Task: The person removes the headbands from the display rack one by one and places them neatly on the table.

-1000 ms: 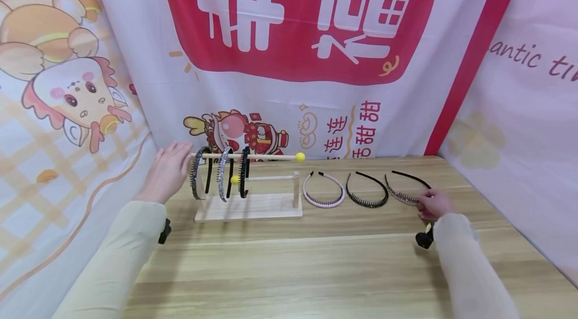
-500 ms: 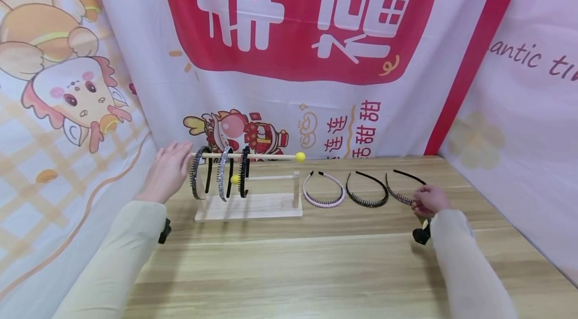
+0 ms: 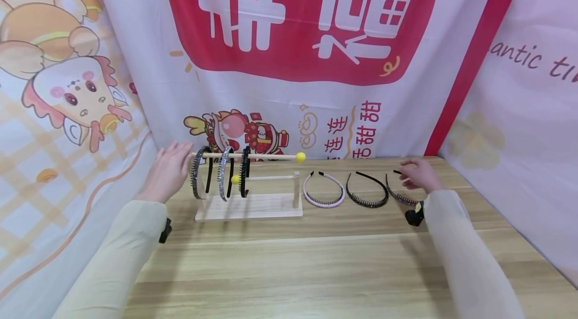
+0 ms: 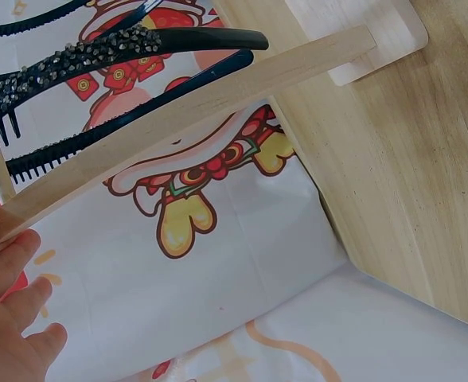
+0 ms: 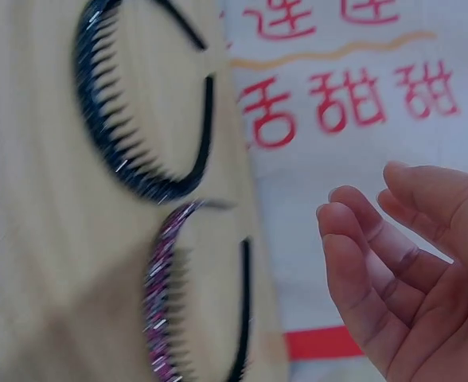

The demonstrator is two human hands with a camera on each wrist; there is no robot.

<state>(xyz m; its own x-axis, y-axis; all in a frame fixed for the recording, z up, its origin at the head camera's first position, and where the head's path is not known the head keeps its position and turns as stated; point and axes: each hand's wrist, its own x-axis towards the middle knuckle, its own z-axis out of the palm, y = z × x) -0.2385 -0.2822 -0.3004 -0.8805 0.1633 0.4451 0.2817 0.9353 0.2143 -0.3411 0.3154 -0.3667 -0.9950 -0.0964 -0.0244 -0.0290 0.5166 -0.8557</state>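
Note:
My left hand is at the upper left end of a wooden headband stand; in the left wrist view its fingertips hold the top of the upright. Three headbands hang on the upper rod: a dark studded one, a silver glittery one and a black toothed one. My right hand is raised over the rightmost headband on the table, a purple-and-black toothed one, partly hidden in the head view. Its fingers are loosely bent with nothing between them.
A pink headband and a black one lie in a row between the stand and the purple one. Yellow balls cap the rods. Printed cloth walls enclose the wooden table at the back and sides.
My right hand has let go of the purple headband, which shifted very slightly, then risen and moved toward the back with fingers loosening. My left hand stays at the stand.

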